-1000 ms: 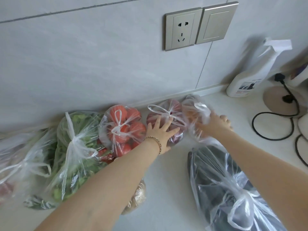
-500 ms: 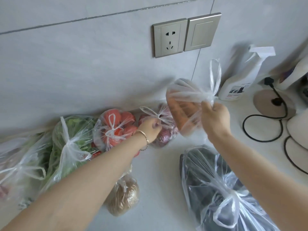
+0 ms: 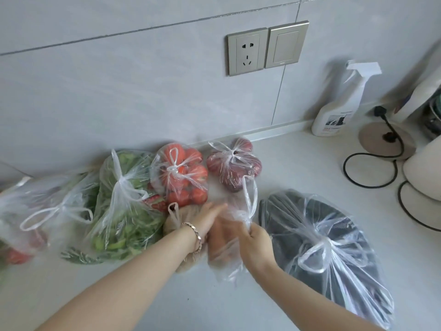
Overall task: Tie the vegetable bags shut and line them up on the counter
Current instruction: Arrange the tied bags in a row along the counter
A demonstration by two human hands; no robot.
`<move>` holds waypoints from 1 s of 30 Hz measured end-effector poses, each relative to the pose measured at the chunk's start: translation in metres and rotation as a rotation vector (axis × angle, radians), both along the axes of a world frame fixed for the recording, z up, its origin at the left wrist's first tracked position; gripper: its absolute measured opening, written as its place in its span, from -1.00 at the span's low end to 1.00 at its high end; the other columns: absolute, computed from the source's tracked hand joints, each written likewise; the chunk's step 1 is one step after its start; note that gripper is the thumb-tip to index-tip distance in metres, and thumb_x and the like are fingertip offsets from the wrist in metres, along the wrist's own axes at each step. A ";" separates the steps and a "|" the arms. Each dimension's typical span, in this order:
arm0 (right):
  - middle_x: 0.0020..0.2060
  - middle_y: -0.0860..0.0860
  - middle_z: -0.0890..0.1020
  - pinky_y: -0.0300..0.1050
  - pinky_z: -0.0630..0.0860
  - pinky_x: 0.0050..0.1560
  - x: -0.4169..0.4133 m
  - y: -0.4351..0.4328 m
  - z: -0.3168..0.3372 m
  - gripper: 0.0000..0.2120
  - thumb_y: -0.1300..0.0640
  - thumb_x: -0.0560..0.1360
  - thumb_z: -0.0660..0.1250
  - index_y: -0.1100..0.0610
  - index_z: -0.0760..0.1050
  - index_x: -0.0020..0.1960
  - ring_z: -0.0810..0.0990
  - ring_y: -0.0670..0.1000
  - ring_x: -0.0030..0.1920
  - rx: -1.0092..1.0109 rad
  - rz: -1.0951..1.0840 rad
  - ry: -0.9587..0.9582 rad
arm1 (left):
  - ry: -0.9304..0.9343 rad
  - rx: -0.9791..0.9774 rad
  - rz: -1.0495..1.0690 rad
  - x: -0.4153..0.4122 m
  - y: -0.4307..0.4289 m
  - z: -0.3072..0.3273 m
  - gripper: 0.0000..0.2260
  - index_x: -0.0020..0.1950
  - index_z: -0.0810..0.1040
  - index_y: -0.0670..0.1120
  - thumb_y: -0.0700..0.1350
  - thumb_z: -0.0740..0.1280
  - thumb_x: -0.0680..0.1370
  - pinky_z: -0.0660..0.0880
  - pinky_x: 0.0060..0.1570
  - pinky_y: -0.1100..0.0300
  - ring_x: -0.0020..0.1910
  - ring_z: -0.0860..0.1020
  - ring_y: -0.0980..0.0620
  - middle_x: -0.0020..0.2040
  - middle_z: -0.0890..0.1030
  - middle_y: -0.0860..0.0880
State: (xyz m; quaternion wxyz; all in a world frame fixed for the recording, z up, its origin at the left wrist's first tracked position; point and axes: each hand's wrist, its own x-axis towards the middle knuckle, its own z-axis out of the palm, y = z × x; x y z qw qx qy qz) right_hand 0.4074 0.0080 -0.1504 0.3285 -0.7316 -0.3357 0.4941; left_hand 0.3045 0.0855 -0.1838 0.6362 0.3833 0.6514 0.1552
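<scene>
Tied clear bags line the wall: a leftmost bag (image 3: 35, 211), a bag of greens (image 3: 124, 206), a tomato bag (image 3: 183, 175) and a bag of red onions (image 3: 235, 167). My right hand (image 3: 256, 242) grips the knotted neck of a blurred carrot bag (image 3: 226, 249) low over the counter. My left hand (image 3: 210, 218), fingers straight, touches that bag's side. Behind my left wrist lies a brown potato bag (image 3: 176, 220). A large tied bag of dark eggplants (image 3: 322, 240) lies to the right.
A white spray bottle (image 3: 338, 108) stands at the wall on the right. Black cables (image 3: 372, 168) loop over the white counter (image 3: 298, 163) beside white appliances (image 3: 424, 173). A socket and switch (image 3: 265, 47) sit on the tiled wall.
My right hand lifted the carrot bag from beside the onion bag and brought it down toward me. My left hand left the onion bag and moved to the carrot bag.
</scene>
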 end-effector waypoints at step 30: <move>-0.52 0.01 0.38 -0.25 0.21 -0.51 0.166 0.040 -0.030 -0.72 0.42 0.37 0.02 0.15 0.36 -0.37 0.29 0.00 -0.52 -0.209 -0.115 -0.285 | 1.087 0.514 -1.195 0.078 0.129 -0.029 -0.25 0.48 0.00 0.19 0.05 0.39 0.44 0.31 0.27 -0.10 0.38 0.21 -0.23 0.50 0.08 -0.05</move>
